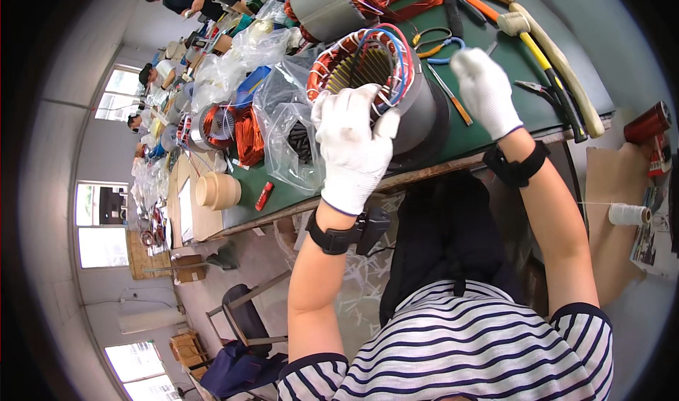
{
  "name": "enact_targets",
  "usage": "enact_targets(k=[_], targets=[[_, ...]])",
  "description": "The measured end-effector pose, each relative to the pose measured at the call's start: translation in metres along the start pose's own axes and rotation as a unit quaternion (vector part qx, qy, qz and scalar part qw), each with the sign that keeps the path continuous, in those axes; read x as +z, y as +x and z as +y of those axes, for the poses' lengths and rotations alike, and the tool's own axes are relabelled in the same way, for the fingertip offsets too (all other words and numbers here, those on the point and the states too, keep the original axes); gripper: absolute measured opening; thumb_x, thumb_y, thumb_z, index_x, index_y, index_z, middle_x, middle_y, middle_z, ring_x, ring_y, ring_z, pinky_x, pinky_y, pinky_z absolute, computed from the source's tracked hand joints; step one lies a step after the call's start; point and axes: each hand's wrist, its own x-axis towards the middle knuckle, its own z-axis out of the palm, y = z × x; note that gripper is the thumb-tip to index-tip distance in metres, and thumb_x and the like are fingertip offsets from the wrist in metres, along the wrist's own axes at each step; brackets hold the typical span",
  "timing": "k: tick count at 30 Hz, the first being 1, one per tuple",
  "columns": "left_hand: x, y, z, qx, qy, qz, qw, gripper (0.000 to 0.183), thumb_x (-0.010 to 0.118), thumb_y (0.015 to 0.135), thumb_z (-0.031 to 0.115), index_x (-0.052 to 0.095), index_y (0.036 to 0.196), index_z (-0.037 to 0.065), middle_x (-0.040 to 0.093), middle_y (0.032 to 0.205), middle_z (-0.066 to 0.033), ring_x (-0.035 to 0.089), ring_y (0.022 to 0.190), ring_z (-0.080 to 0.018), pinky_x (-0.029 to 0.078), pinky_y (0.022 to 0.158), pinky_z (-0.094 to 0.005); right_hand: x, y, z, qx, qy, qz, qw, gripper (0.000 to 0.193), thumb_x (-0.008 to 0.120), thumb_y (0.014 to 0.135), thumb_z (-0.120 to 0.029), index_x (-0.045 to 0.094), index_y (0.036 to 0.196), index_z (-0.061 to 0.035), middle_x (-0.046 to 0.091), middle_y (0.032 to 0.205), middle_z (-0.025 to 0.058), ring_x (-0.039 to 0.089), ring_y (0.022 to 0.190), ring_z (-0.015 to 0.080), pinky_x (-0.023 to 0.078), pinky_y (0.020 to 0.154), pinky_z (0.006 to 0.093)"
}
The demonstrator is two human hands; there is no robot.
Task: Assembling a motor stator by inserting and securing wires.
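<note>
Green tabletop (279, 200): left hand (353, 143) touches laced, ring-shaped winding (320, 74).

By the near edge of the bench (290, 201), the gloved left grip (356, 134) touches the winding (323, 66) of a grey stator (419, 121); the gloved right grip (484, 92) hovers beside it; a hammer (537, 52) lies toward the right edge.

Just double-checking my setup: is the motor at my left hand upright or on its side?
Upright. The motor stands on its end, its wire ring facing up at your left hand.
</note>
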Motion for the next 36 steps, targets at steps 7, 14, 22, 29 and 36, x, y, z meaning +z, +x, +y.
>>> enact_targets(k=[7,14,22,29,36], targets=[[-0.006,-0.004,-0.015,-0.015,-0.059,-0.053,0.997,0.035,0.069,0.072,0.011,0.061,0.105,0.004,0.062,0.097,-0.0112,0.057,0.092,-0.0275,0.043,0.089,-0.0381,0.007,-0.015,0.003,0.023,-0.276,-0.246,0.929,0.016,0.059,0.077,-0.017,0.068,0.085,-0.0068,0.060,0.091,0.0130,0.057,0.093,0.0303,0.043,0.076,0.0407],[-0.006,-0.004,0.000,-0.004,-0.009,-0.050,0.999,0.038,0.067,0.076,0.011,0.058,0.112,0.001,0.061,0.104,-0.0147,0.058,0.098,-0.0295,0.045,0.089,-0.0364,0.013,-0.014,0.005,0.054,-0.277,-0.300,0.911,0.021,0.054,0.081,-0.014,0.068,0.093,-0.0067,0.061,0.098,0.0147,0.057,0.095,0.0296,0.043,0.079,0.0412],[-0.005,0.038,0.026,-0.124,0.007,-0.036,0.992,0.036,0.070,0.070,0.035,0.064,0.085,0.003,0.064,0.087,-0.0129,0.060,0.086,-0.0307,0.047,0.080,-0.0410,0.005,-0.001,-0.011,0.043,-0.292,-0.370,0.881,0.024,0.055,0.080,-0.014,0.069,0.098,-0.0059,0.065,0.101,0.0173,0.060,0.098,0.0318,0.044,0.083,0.0417],[-0.014,0.065,0.008,-0.243,-0.360,-0.163,0.886,0.025,0.060,0.084,0.020,0.065,0.090,-0.003,0.066,0.079,-0.0016,0.057,0.064,-0.0053,0.044,0.059,-0.0200,0.013,0.006,-0.007,0.132,-0.207,-0.378,0.893,0.023,0.055,0.076,-0.011,0.070,0.093,-0.0049,0.068,0.092,0.0198,0.066,0.086,0.0356,0.053,0.071,0.0425],[-0.028,0.022,0.024,-0.208,-0.483,0.004,0.851,0.010,0.056,0.089,0.006,0.057,0.099,0.002,0.063,0.087,-0.0047,0.056,0.071,-0.0082,0.044,0.064,-0.0207,-0.040,-0.008,0.030,-0.016,-0.165,-0.157,0.974,0.006,0.051,0.078,-0.006,0.053,0.083,-0.0022,0.063,0.078,0.0191,0.061,0.078,0.0389,0.048,0.069,0.0472]])
